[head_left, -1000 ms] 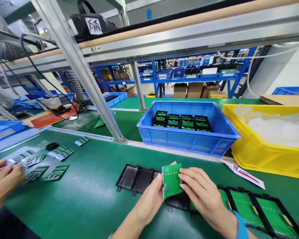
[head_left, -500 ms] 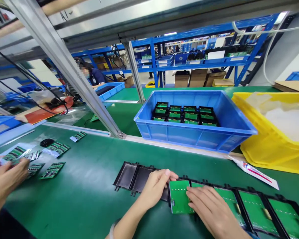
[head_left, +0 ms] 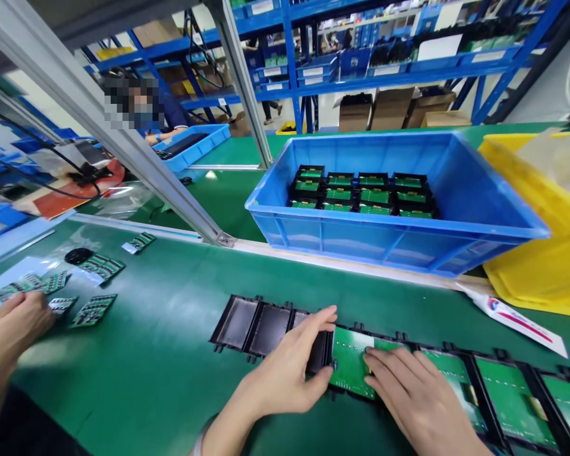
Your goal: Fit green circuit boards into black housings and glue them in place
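A row of black plastic cases (head_left: 272, 326) lies across the green bench, bare compartments on the left, green boards in those on the right. One green circuit board (head_left: 351, 364) sits in a middle compartment, its upper right part under a glare. My left hand (head_left: 289, 373) is open beside its left edge, thumb and fingers spread across the cases. My right hand (head_left: 413, 392) has its fingers together and curled over the board's right edge, at a small tan part; the thumb is hidden. More boards (head_left: 513, 392) lie in the cases to the right.
Behind stands a blue bin (head_left: 384, 234) holding several boards in black cases, with a yellow bin (head_left: 536, 266) beside it. A white tube (head_left: 522, 326) lies front right. Another person's hands (head_left: 19, 323) handle small boards (head_left: 95, 310) at left. A metal post (head_left: 171, 183) slants down to the bench.
The circuit board has gone from tilted above the cases to lying in a compartment. My left thumb has moved down and away from the fingers. The camera view has tipped downward.
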A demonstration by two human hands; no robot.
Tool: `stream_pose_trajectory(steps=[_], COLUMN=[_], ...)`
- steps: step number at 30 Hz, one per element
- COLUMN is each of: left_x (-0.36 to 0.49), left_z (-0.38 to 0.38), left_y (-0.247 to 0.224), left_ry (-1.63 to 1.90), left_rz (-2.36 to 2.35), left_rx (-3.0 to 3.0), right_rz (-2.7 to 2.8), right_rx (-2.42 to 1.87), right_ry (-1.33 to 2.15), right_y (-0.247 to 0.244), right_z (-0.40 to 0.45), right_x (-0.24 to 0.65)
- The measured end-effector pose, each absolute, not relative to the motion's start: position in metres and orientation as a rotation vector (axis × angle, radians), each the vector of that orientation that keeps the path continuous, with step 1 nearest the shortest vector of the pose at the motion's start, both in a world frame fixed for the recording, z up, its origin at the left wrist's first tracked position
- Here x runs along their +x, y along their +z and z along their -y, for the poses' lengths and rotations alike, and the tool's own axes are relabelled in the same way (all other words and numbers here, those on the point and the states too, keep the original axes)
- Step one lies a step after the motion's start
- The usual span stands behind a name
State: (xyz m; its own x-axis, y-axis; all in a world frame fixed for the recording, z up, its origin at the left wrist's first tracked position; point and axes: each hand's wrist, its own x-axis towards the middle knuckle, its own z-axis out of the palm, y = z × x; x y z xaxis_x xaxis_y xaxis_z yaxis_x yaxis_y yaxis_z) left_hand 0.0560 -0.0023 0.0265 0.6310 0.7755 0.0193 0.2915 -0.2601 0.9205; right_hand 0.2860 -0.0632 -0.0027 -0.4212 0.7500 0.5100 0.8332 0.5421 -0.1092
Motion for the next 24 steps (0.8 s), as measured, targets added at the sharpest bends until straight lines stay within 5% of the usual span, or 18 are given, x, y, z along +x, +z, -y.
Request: stream_pose_trajectory(steps=[24], left_x=[0.056], left_z=[-0.015], left_y=[0.018], left_ry=[0.473], left_rz=[-0.801], left_rx=[2.005], right_rz=[2.435], right_rx=[-1.346], right_ry=[-0.255], right_y=[0.002], right_z=[0.056], right_x=[0.271])
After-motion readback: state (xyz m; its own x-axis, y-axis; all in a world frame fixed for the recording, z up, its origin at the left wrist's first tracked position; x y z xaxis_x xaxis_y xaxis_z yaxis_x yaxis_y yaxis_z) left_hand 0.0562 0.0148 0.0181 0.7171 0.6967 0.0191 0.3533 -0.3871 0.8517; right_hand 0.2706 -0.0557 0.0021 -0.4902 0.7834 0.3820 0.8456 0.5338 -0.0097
